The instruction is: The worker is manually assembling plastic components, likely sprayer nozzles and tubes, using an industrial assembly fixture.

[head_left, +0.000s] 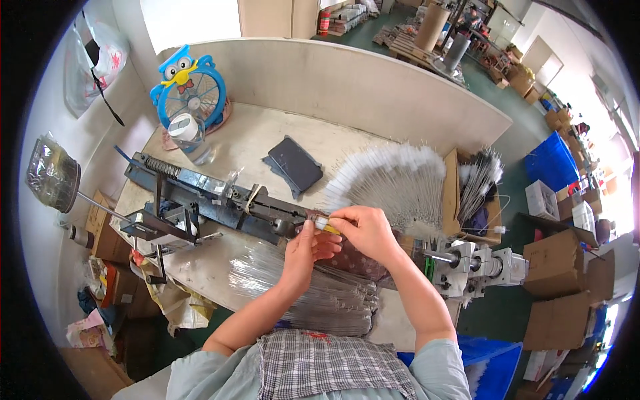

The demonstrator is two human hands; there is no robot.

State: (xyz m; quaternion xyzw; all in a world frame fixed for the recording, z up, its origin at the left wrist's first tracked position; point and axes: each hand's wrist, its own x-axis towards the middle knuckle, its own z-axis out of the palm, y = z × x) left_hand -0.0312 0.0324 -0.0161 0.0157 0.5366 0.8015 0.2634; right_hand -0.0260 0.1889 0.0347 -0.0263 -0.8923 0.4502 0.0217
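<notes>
1. The work in hand looks like feeding a thin wire brush [325,225] into the dark metal machine [220,200] that lies across the middle of the counter [253,143].
2. The left hand [307,248] is closed narrowly, its fingers pinched on the brush stem just where the machine's right end stops.
3. The right hand [363,230] is curled over from the right, fingertips pinched on the same brush at its small yellow part; the two hands touch.
4. Behind the hands, toward the counter's right edge, a fan of finished white-tipped brushes [393,177] lies spread out; a brown cardboard box [477,200] with more stands just beside it.
5. At the near edge, under the forearms, a heap of bare wire stems [320,293] waits.
6. A dark flat pad [293,165] lies mid-counter, and a blue owl-shaped fan [189,87] stands at the far left corner.
7. Judged from this, the next move calls for a steady, straight pinch so the thin stem lines up with the machine without bending.
</notes>
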